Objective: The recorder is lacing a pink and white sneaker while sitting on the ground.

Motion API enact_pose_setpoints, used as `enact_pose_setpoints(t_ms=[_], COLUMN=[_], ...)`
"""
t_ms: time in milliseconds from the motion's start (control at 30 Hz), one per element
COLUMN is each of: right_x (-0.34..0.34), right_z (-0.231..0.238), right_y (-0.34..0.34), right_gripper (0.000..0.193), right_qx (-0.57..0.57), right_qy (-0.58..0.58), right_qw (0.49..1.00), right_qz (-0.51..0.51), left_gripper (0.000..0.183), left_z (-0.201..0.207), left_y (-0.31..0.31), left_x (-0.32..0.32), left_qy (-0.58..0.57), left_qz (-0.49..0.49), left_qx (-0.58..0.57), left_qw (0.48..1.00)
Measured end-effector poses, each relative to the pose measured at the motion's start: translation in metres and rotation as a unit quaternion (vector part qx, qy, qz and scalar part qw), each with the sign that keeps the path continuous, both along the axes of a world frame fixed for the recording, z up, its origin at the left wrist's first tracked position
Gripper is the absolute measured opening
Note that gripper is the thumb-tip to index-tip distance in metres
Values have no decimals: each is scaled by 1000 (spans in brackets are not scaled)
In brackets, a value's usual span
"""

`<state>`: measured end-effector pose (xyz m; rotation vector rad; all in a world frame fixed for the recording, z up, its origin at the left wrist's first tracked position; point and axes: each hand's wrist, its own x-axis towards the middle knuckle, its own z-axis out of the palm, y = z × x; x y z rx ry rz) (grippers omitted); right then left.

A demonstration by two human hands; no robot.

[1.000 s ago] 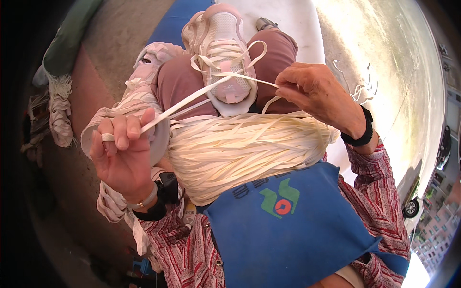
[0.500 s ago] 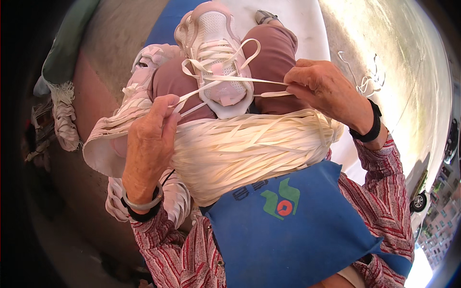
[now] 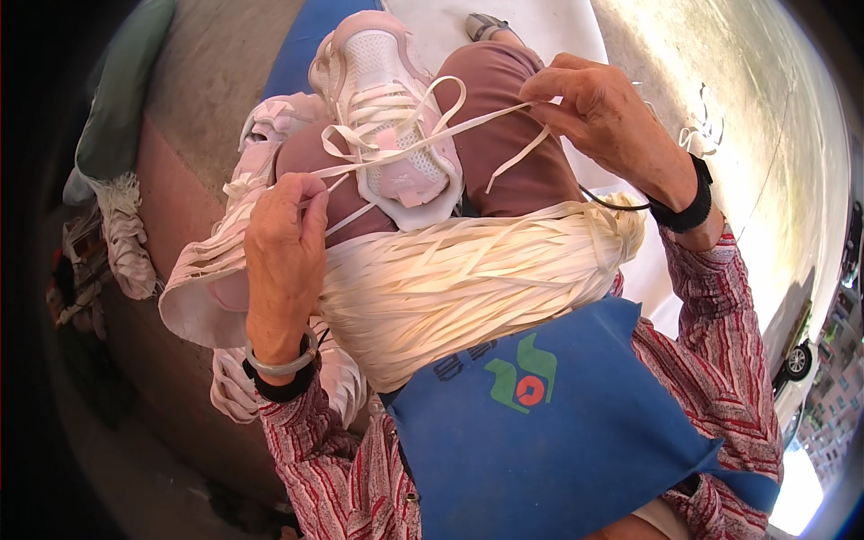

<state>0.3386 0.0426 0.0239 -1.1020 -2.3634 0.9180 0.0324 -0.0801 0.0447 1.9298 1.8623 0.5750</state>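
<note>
A pink and white sneaker [image 3: 387, 117] rests between my knees, its tongue and toe pointing along my lap. A cream shoelace [image 3: 450, 133] crosses over it in a bow-like tangle with two loops. My left hand [image 3: 286, 234] pinches one end of the lace left of the shoe, fingers closed. My right hand [image 3: 598, 112] pinches the other end, raised to the right, and the lace runs taut between the hands. A loose lace tip dangles below my right fingers. Across my lap lies a thick bundle of cream laces [image 3: 477, 279].
More pale sneakers [image 3: 279, 121] stand beside my left leg, with strung laces [image 3: 216, 252] near them. A blue apron [image 3: 540, 432] covers my front. Further left hangs another bunch of laces [image 3: 126, 238]. Some loose laces [image 3: 702, 135] lie on the floor at right.
My right hand has risen and drawn the lace up to the right. A lace end now hangs free below it. My left hand still pinches its end, and the view has shifted slightly.
</note>
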Motion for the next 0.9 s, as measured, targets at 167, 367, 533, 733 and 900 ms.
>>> enact_pose_setpoints(t_ms=[167, 367, 533, 733, 900], right_x=[-3, -11, -19, -21, -37], right_z=[15, 15, 11, 4, 8], right_y=[-6, -24, -31, -33, -28], right_gripper=[12, 11, 13, 16, 9], right_qx=[36, -18, 15, 67, 37], right_qy=[-14, 2, -52, -127, 33], right_qw=[999, 987, 982, 963, 981], right_qz=[13, 161, 180, 226, 186], left_gripper=[4, 5, 6, 7, 8], left_z=[5, -9, -14, -22, -20], left_y=[-3, 0, -2, 9, 11], left_x=[0, 12, 13, -2, -4], left_qy=[-94, -182, -138, -85, -124], left_qz=[55, 90, 71, 27, 35], left_qx=[-112, -46, -72, -33, -18], left_qw=[988, 978, 985, 995, 991])
